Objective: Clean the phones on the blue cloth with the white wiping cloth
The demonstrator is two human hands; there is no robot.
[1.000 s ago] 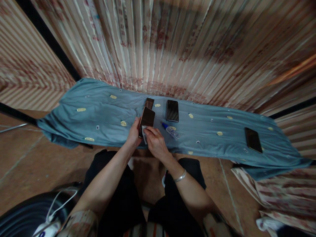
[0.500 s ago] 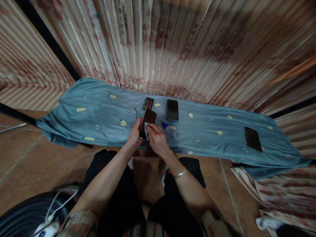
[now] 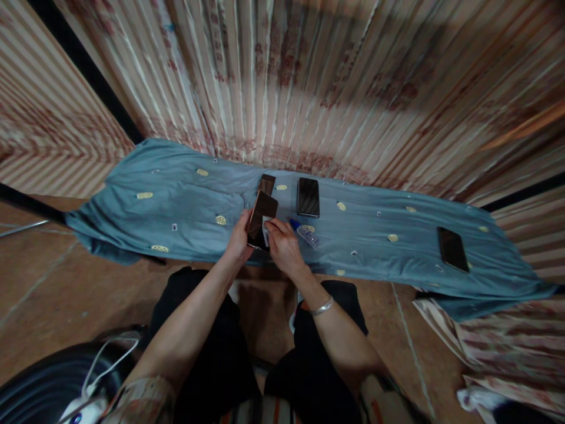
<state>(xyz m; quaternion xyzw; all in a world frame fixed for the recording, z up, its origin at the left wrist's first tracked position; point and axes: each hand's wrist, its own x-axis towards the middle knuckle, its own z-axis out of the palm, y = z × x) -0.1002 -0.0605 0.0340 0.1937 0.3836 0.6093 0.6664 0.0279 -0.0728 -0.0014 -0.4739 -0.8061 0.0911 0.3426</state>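
Two bare hands (image 3: 241, 237) (image 3: 285, 246) were in view, along with three dark phones (image 3: 263, 207) (image 3: 308, 197) (image 3: 452, 249), one smaller dark flat object (image 3: 266, 184), one clear bottle (image 3: 309, 237) with one blue cap (image 3: 294, 224), one white wipe (image 3: 265, 232), one blue patterned cloth (image 3: 189, 206), one silver bracelet (image 3: 323, 306) and two patterned sleeves (image 3: 145, 396) (image 3: 384, 403).

The left hand (image 3: 239, 238) holds the left side of the phone (image 3: 263, 207); the right hand (image 3: 285, 244), bent and pinching, is over its right side.

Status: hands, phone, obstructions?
Left hand holds smartphone. Right hand holds pale cloth against it. Nothing visibly in the way; blue-capped bottle lies beside right hand.
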